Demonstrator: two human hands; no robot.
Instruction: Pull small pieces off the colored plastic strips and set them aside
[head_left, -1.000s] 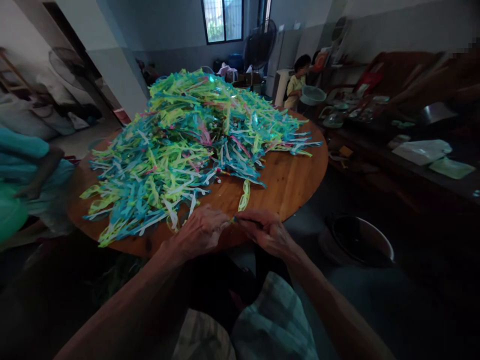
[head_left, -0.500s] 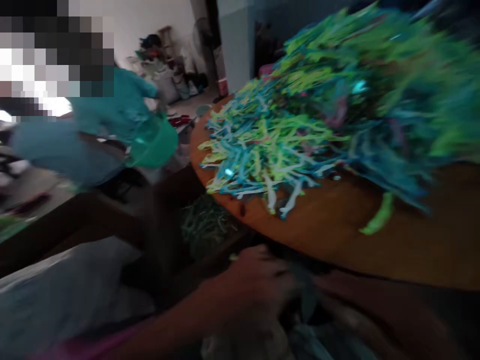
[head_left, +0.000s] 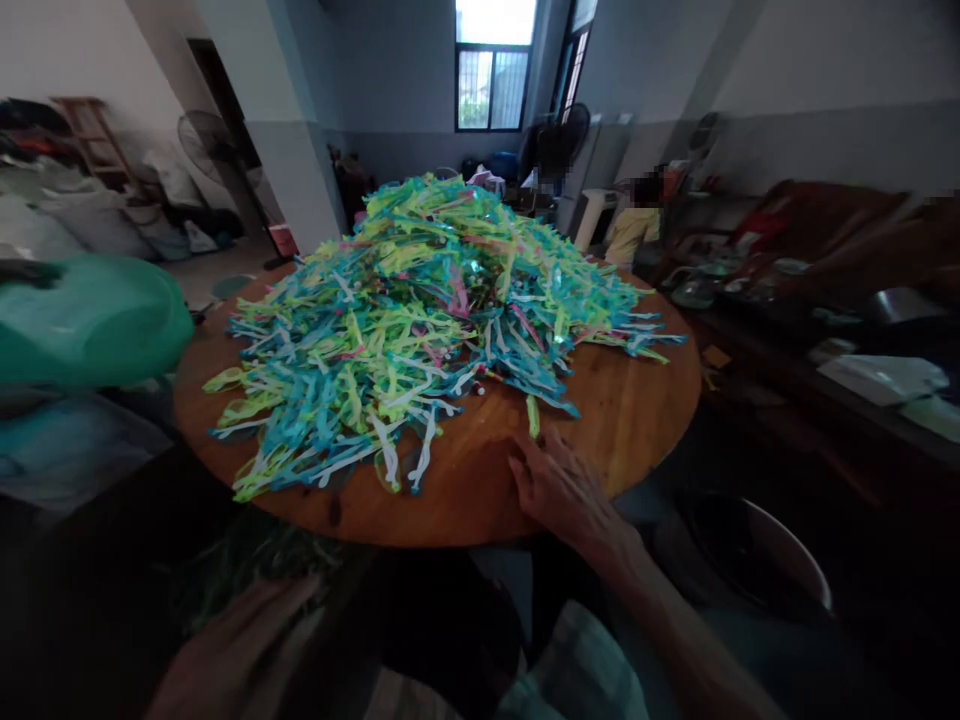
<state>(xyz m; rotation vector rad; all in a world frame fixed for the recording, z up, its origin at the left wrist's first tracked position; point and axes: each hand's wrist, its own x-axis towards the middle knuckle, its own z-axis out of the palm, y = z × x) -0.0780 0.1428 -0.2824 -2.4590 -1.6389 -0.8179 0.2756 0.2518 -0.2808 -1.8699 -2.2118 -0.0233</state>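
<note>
A tall heap of blue, yellow-green and white plastic strips point(head_left: 427, 310) covers most of a round wooden table point(head_left: 480, 490). My right hand point(head_left: 559, 485) lies on the table's near edge with its fingers stretched toward a single yellow-green strip point(head_left: 532, 415) at the foot of the heap; the fingertips almost touch it. My left hand point(head_left: 240, 650) is low at the bottom left, below the table edge, over a dim pile of green pieces point(head_left: 247, 560). Its fingers are spread and nothing shows in them.
A metal basin point(head_left: 757, 550) sits on the floor to the right of my knee. A person in teal point(head_left: 82, 330) sits at the left edge. A small person in yellow point(head_left: 634, 225) is behind the table. A cluttered bench point(head_left: 840, 360) runs along the right.
Both hands were together at the table edge, pinching a strip. The view swung left and back. Now my left hand has dropped low to the left and my right hand rests flat on the table.
</note>
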